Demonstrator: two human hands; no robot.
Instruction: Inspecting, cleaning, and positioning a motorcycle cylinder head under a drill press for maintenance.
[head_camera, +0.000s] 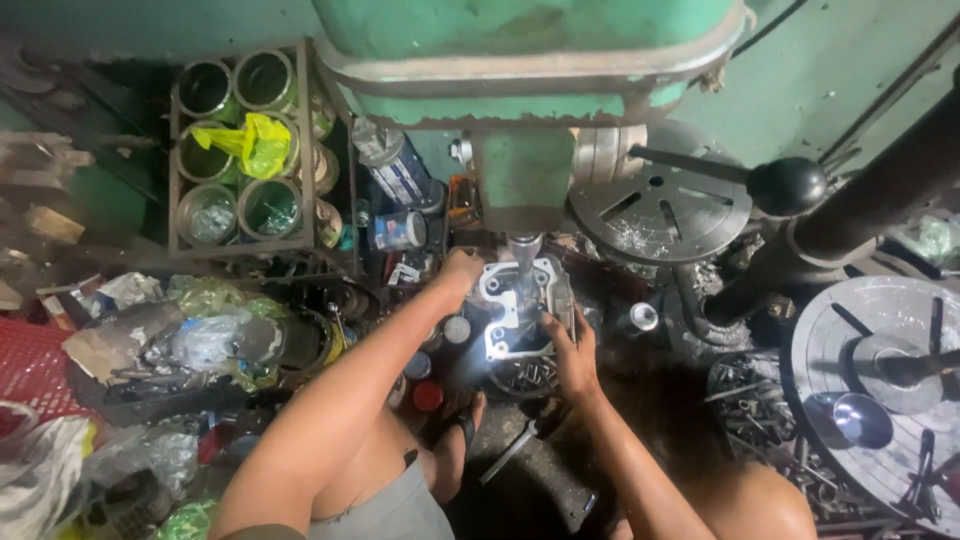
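A shiny metal engine part (512, 308), flat with several holes, lies under the spindle (524, 245) of a green drill press (520, 90). My left hand (462, 270) grips the part's upper left edge. At its lower right edge rests my right hand (572, 352), fingers curled on the rim. Both forearms reach in from below. The part is brightly lit, and metal shavings lie beneath it.
A rack of round tins (240, 150) stands at the back left, above heaps of plastic bags and scrap (180, 340). Round slotted metal tables sit behind (660, 210) and at the right (880, 370). A black-knobbed feed lever (785, 186) juts right. A wrench (510, 450) lies on the floor.
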